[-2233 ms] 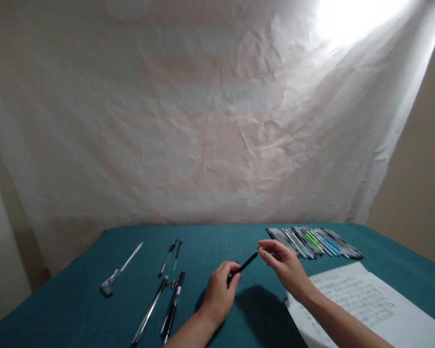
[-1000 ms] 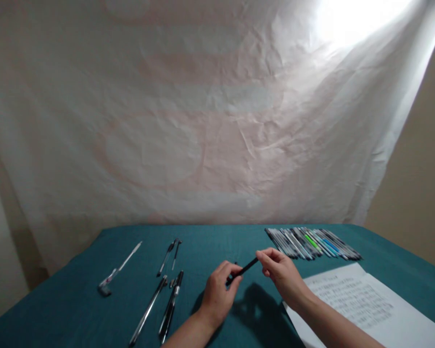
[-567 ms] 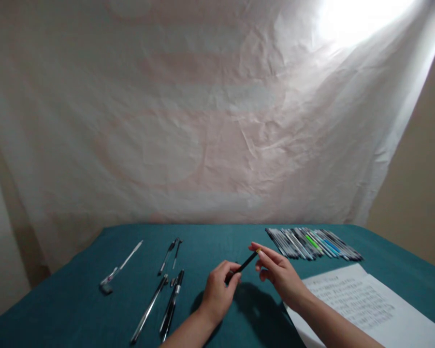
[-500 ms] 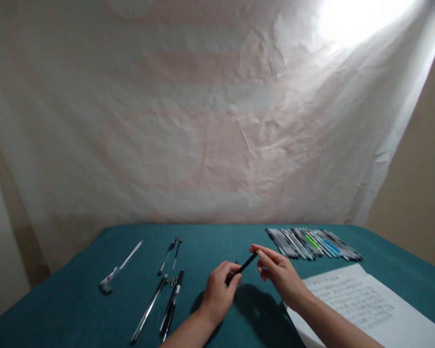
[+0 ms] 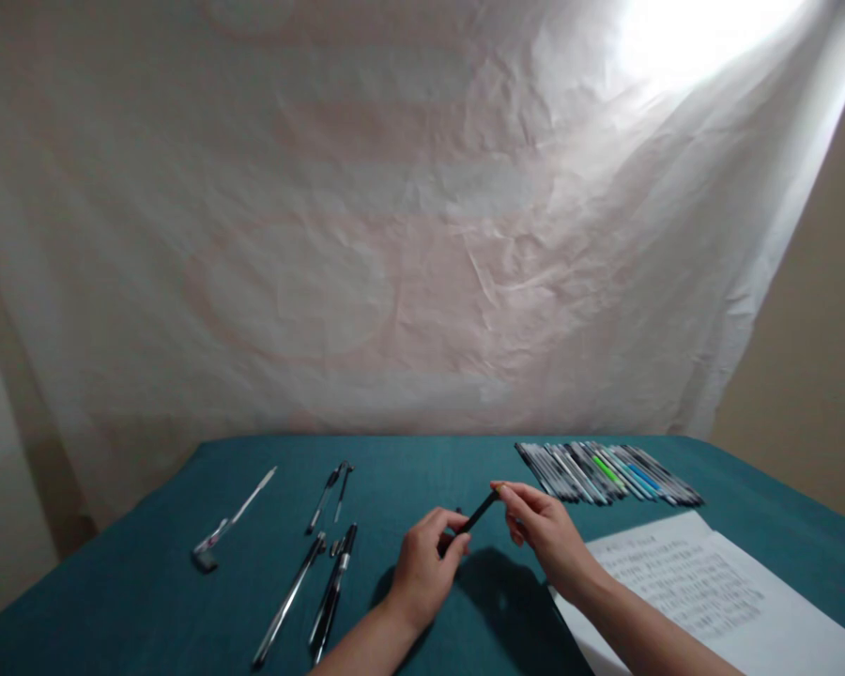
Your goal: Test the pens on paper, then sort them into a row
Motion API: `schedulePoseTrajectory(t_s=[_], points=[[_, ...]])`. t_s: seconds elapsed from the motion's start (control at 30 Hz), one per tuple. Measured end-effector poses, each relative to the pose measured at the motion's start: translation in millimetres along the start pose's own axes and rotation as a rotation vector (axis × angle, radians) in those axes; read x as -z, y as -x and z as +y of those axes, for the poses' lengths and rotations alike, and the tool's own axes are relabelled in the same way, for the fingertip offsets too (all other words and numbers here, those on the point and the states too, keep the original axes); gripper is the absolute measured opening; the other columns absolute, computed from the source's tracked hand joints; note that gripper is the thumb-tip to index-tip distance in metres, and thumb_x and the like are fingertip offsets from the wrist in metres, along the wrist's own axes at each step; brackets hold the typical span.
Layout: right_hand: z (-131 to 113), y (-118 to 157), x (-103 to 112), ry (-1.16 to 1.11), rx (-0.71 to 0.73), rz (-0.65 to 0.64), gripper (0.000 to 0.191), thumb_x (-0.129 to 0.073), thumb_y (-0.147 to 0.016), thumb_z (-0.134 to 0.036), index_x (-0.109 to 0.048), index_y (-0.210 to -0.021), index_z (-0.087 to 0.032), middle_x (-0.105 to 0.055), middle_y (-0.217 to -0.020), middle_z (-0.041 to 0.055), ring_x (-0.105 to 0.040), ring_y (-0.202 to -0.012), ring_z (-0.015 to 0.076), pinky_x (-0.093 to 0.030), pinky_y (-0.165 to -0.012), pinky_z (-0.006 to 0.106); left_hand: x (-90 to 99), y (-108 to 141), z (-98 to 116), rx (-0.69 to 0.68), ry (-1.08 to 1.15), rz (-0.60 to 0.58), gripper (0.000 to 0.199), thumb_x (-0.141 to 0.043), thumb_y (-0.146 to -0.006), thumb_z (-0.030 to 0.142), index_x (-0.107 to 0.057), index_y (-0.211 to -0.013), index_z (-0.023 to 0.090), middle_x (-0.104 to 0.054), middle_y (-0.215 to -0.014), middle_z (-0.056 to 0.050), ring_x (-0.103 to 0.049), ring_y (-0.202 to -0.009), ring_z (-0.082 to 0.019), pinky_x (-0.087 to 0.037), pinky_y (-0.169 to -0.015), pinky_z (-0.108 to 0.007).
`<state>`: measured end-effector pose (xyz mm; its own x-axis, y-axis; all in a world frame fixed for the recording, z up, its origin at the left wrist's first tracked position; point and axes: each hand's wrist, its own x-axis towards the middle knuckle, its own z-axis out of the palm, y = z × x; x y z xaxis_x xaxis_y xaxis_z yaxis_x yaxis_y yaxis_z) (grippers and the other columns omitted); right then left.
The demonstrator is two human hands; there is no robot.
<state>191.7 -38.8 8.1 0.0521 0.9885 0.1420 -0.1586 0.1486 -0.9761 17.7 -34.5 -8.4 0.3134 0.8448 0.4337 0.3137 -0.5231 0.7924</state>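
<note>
A slim black pen (image 5: 482, 510) is held tilted above the table, its far end higher and to the right. My left hand (image 5: 423, 561) is closed round its lower end, thumb and fingers covering that part. At the upper end, where a small yellowish spot shows, the fingertips of my right hand (image 5: 544, 533) pinch it. On the table left of my hands lie a clear pen with a dark end (image 5: 290, 601) and a black pen (image 5: 338, 573) beside other pen pieces.
Many pens (image 5: 606, 474) lie in a row at the back right. Sheets of paper with handwriting (image 5: 683, 582) lie under my right forearm. Farther left are two thin pens (image 5: 324, 499) and a white pen beside a dark cap-like piece (image 5: 204, 560). A pale sheet (image 5: 394, 235) hangs behind the green-covered table.
My right hand's fingers have closed in slightly at the pen's upper end, the index finger drawing in. My left hand and the things on the table stay where they were.
</note>
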Motion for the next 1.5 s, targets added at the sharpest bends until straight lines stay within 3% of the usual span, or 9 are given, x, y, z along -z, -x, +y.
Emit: schedulePoseTrajectory(t_s=[0.1,0.23,0.37,0.6,0.83,1.03,1.13,1.3,1.5], points=[[2.8,-1.8,1.4,0.02,-0.004,0.036,0.033,-0.062,-0.067,-0.044,-0.061,-0.081,-0.015,-0.044,-0.051,-0.0054,-0.035,-0.042,0.0057,-0.028,-0.042,0.02,-1.6,0.3,-1.1,0.016,0.018,-0.003,0.014,-0.048,-0.078,0.022,-0.06,-0.084,0.018,-0.059,-0.078,-0.003,-0.058,-0.067,-0.013,-0.045,-0.061,-0.023],[2.4,-0.8,-0.2,-0.033,-0.048,-0.006,0.04,-0.058,-0.07,-0.048,-0.059,-0.097,-0.018,-0.052,-0.063,-0.0021,-0.042,-0.047,0.0073,-0.032,-0.042,0.02,-1.8,0.0,-2.1,0.034,0.052,-0.012,0.016,-0.047,-0.079,0.023,-0.059,-0.086,0.018,-0.059,-0.081,-0.004,-0.058,-0.065,-0.012,-0.046,-0.06,-0.023],[0.2,1.6,-1.3,0.024,-0.007,-0.037,0.047,-0.053,-0.073,-0.05,-0.058,-0.105,-0.016,-0.048,-0.053,-0.0038,-0.042,-0.045,0.0082,-0.032,-0.043,0.021,-0.7,0.3,-2.1,0.032,0.073,-0.032,0.015,-0.048,-0.078,0.023,-0.059,-0.085,0.018,-0.06,-0.081,-0.003,-0.059,-0.065,-0.013,-0.047,-0.06,-0.023],[2.3,-0.4,0.7,0.104,-0.005,0.053,0.034,-0.059,-0.068,-0.049,-0.061,-0.076,-0.015,-0.043,-0.045,-0.0063,-0.035,-0.038,0.0063,-0.026,-0.041,0.02,-3.1,0.7,-4.8,0.05,0.09,-0.041,0.013,-0.048,-0.078,0.022,-0.058,-0.085,0.018,-0.059,-0.082,-0.003,-0.059,-0.065,-0.012,-0.047,-0.061,-0.023],[2.0,1.3,-1.2,0.051,0.013,-0.015,0.041,-0.052,-0.074,-0.047,-0.058,-0.1,-0.016,-0.048,-0.054,-0.0036,-0.039,-0.045,0.0079,-0.029,-0.043,0.02,-3.0,1.3,-7.6,0.077,0.093,-0.053,0.015,-0.048,-0.078,0.024,-0.058,-0.086,0.018,-0.06,-0.083,-0.003,-0.06,-0.065,-0.012,-0.048,-0.062,-0.023],[3.4,-1.5,4.1,0.184,0.046,0.04,0.032,-0.054,-0.074,-0.044,-0.061,-0.08,-0.014,-0.041,-0.046,-0.0058,-0.035,-0.041,0.0068,-0.028,-0.044,0.021,-3.4,2.1,-6.5,0.071,0.11,-0.057,0.013,-0.048,-0.077,0.023,-0.057,-0.086,0.018,-0.059,-0.084,-0.002,-0.06,-0.064,-0.012,-0.048,-0.06,-0.023],[5.3,0.6,3.9,0.296,0.114,0.049,0.029,-0.053,-0.075,-0.044,-0.057,-0.08,-0.016,-0.048,-0.053,-0.0029,-0.041,-0.044,0.009,-0.033,-0.043,0.021,-4.4,0.8,-10.0,0.103,0.129,-0.026,0.015,-0.048,-0.078,0.025,-0.056,-0.088,0.016,-0.059,-0.085,-0.003,-0.06,-0.061,-0.011,-0.048,-0.056,-0.022],[10.3,10.8,-0.9,0.733,0.415,-0.111,0.031,-0.041,-0.083,-0.028,-0.048,-0.112,-0.023,-0.06,-0.084,0.0037,-0.054,-0.061,0.0129,-0.043,-0.059,0.024,-6.5,2.0,-10.8,0.087,0.094,-0.045,0.013,-0.048,-0.078,0.023,-0.056,-0.088,0.017,-0.058,-0.084,-0.002,-0.059,-0.062,-0.01,-0.047,-0.057,-0.021],[-1.3,-0.4,13.2,1.112,0.485,-0.086,0.023,-0.043,-0.077,-0.019,-0.055,-0.096,-0.024,-0.061,-0.09,0.0028,-0.058,-0.069,0.0143,-0.042,-0.065,0.025,-5.0,5.5,2.4,-0.049,-0.003,-0.1,0.022,-0.054,-0.077,0.027,-0.057,-0.097,0.02,-0.057,-0.085,-0.002,-0.057,-0.073,-0.012,-0.046,-0.066,-0.021]])
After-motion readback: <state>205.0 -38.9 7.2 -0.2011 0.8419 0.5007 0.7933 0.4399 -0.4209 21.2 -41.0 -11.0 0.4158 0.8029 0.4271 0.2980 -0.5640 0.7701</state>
